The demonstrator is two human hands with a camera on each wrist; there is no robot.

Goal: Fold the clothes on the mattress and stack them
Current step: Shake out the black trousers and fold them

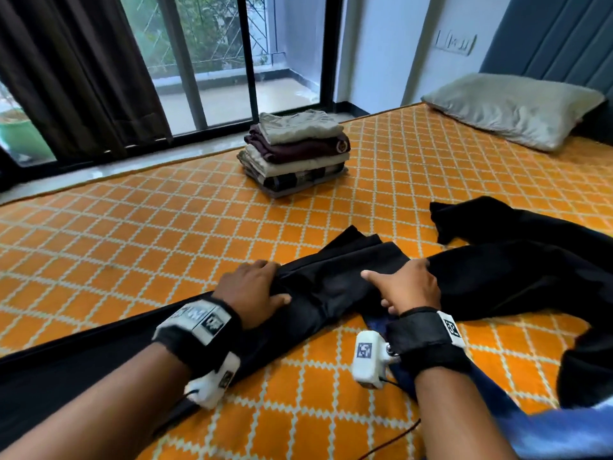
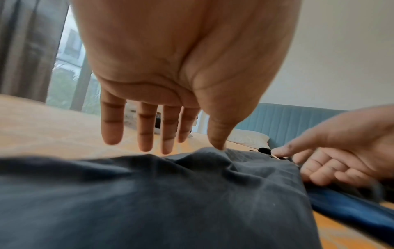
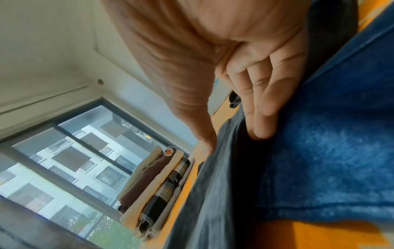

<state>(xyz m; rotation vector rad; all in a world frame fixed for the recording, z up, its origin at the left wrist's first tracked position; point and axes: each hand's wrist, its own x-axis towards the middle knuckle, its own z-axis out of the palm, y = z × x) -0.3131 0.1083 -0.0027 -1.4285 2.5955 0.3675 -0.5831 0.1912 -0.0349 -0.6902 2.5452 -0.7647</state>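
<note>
While the left hand (image 1: 253, 292) lies flat with straight fingers on the black trousers (image 1: 335, 280), the right hand (image 1: 406, 287) pinches their fabric beside it.

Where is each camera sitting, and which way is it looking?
Head: sits high, looking forward and down over the mattress at the dark trousers, the stack of folded clothes and the window; both forearms, the left hand and the right hand show.
Left wrist: sits under the left palm, looking along its straight fingers over the trousers toward the pillow.
Right wrist: sits tilted under the right palm, looking past the thumb toward the window.
Shared: head and right wrist both show the stack.
</note>
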